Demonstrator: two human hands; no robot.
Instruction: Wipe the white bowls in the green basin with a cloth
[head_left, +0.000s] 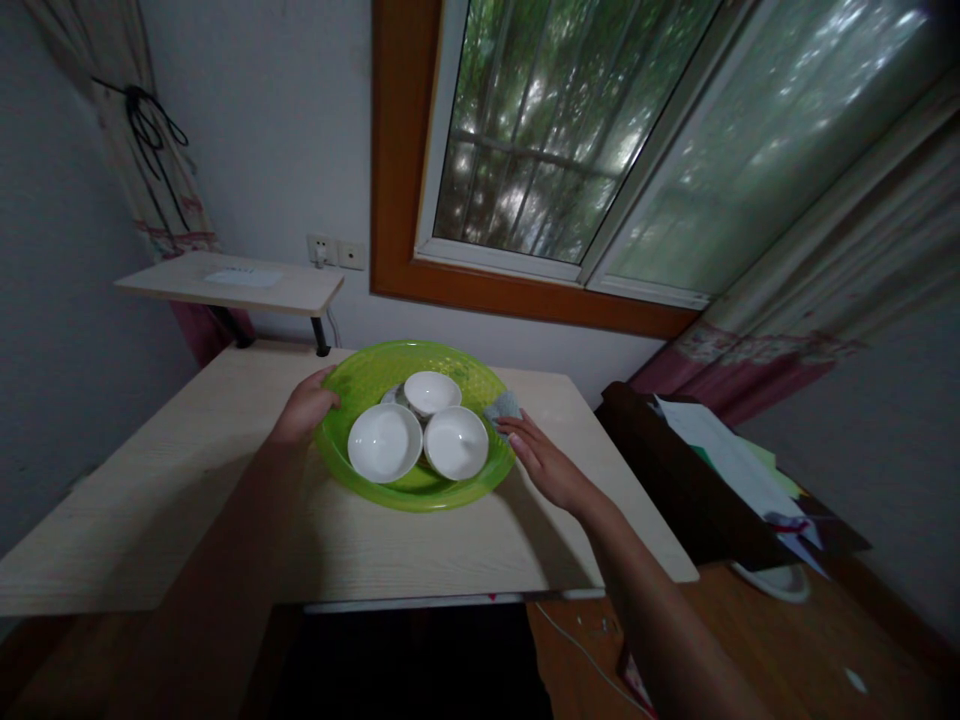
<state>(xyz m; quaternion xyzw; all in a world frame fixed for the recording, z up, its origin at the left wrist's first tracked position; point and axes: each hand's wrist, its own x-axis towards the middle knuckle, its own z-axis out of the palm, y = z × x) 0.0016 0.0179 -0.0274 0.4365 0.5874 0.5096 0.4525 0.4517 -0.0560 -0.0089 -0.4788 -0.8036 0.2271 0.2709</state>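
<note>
A round green plastic basin is over the table, with three white bowls showing in it. One bowl is at the front left, another bowl at the front right, and a third bowl behind them. Part of another white dish peeks out under the rear bowl, mostly hidden. My left hand grips the basin's left rim, fingers closed around it. At the right rim, my right hand has its fingers on a grey cloth or scouring pad and also touches the basin's edge.
The basin is above a light wooden table. A small raised shelf with a paper on it stands at the back left. Right of the table is a dark box with papers. A window and wall sockets are behind.
</note>
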